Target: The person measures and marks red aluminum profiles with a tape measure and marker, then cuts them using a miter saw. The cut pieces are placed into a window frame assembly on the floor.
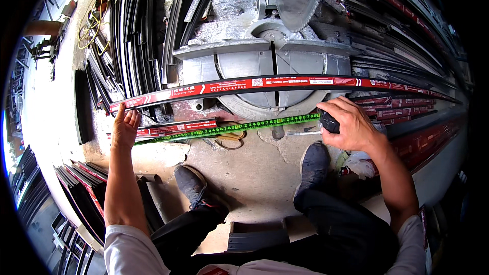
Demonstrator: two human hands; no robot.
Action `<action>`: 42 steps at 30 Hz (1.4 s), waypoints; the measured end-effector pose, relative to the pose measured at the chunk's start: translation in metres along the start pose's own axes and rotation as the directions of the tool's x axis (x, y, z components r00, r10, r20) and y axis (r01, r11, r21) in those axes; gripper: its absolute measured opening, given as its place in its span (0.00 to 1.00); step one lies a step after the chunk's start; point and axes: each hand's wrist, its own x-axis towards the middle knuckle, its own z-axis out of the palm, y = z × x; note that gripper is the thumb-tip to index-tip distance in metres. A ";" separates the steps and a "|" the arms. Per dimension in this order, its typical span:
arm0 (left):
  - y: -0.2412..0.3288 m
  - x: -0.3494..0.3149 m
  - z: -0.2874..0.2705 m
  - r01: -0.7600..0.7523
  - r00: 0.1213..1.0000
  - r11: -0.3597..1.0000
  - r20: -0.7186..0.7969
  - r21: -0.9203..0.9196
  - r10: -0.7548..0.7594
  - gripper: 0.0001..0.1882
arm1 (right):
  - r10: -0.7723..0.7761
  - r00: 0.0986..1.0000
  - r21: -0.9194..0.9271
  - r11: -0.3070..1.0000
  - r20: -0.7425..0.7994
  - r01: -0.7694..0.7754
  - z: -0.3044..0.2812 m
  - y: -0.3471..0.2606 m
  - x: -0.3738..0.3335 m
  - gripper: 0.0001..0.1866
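Above concrete floor [254, 173], steady the red strip [224, 86] across the saw base [244, 63], left hand [126, 127] touching its left end, grip unclear, and, tape measure [328, 122] gripped in right hand [349, 122], hold the green tape [254, 124] straight.

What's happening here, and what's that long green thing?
Someone's right hand is holding a black tape measure, and the green thing is its tape, pulled out toward the left. Their left hand is at the left end of a long red-and-black strip. The strip stretches across the metal saw table. Behind it, the big round saw blade is up, apart from the strip.
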 end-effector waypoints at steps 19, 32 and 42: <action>-0.006 -0.107 0.177 -0.686 0.575 -0.262 0.727 0.679 0.375 0.35 | 0.137 0.991 0.165 0.977 0.001 -0.135 -0.020 0.003 0.054 0.25; -0.022 -0.073 0.187 -0.622 0.607 -0.515 0.779 0.590 0.159 0.35 | 0.059 0.998 0.147 0.987 0.022 -0.062 -0.018 0.012 0.076 0.24; -0.018 -0.062 0.185 -0.613 0.661 -0.513 0.746 0.601 0.084 0.25 | 0.069 0.997 0.171 0.982 0.045 -0.076 -0.017 0.019 0.083 0.24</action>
